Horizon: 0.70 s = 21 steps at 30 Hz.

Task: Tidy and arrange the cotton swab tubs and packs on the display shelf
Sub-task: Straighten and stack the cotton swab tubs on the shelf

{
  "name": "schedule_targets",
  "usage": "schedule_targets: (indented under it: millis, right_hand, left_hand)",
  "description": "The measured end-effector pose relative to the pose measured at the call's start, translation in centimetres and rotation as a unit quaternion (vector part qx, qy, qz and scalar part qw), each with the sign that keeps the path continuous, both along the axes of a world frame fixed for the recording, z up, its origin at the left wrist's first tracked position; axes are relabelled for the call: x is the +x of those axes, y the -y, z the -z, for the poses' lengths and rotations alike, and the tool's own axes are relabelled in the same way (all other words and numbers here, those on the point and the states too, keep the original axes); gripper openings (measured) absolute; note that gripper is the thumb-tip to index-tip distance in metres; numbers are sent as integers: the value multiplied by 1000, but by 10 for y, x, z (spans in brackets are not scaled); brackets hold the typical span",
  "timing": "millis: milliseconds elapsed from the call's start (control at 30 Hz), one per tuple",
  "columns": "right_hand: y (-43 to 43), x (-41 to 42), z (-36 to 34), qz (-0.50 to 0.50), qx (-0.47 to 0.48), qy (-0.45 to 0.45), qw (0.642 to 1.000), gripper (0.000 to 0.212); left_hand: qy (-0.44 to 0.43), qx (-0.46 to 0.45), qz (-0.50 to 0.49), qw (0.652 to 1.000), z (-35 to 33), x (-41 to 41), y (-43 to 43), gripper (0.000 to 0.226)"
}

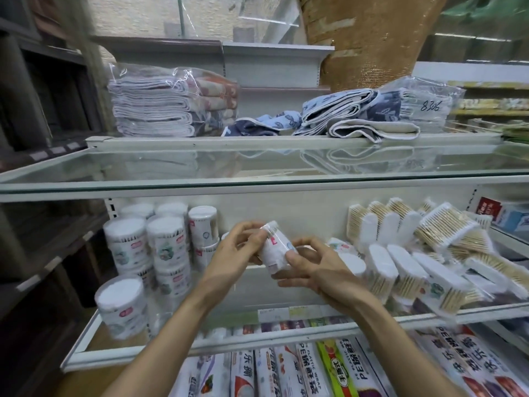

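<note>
A small white cotton swab tub [273,247] is tilted in the air above the middle shelf [217,343]. My left hand [237,250] grips its upper left side and my right hand [312,266] holds its lower right side. Several round swab tubs [167,247] stand stacked at the shelf's left, with one larger tub [121,306] at the front left corner. Flat packs of wooden swabs [406,270] lie in a loose, leaning pile on the right.
A glass shelf [257,179] juts out just above my hands, with folded towels [171,106] on the level behind it. Rolls of plastic wrap [303,371] fill the shelf below. Dark shelving stands at the left.
</note>
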State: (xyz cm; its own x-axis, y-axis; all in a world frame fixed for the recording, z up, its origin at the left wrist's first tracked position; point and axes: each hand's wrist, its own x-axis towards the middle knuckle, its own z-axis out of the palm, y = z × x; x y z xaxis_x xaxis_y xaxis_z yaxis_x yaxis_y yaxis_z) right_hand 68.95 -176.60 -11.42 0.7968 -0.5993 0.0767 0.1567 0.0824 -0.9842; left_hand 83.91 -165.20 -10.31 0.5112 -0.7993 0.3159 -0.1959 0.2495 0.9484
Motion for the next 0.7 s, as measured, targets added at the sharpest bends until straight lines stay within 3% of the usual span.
schedule_targets:
  millis: [133, 267, 467, 600, 700]
  right_hand:
    - [1, 11, 1, 17, -127, -66, 990, 31]
    - [0, 25, -6, -21, -102, -15, 994, 36]
    - [-2, 40, -10, -114, -140, -56, 982, 36]
    - [2, 55, -8, -90, -151, -49, 983, 34]
    - [14, 76, -13, -14, -173, -30, 984, 27]
  left_hand:
    - [19, 4, -23, 1000, 3, 9, -13, 39]
    - [35, 26, -26, 999, 4, 18, -26, 43]
    - [45, 32, -53, 997, 12, 25, -45, 37]
    - [53, 35, -107, 992, 24, 29, -54, 47]
    - [32, 35, -132, 990, 32, 28, -61, 44]
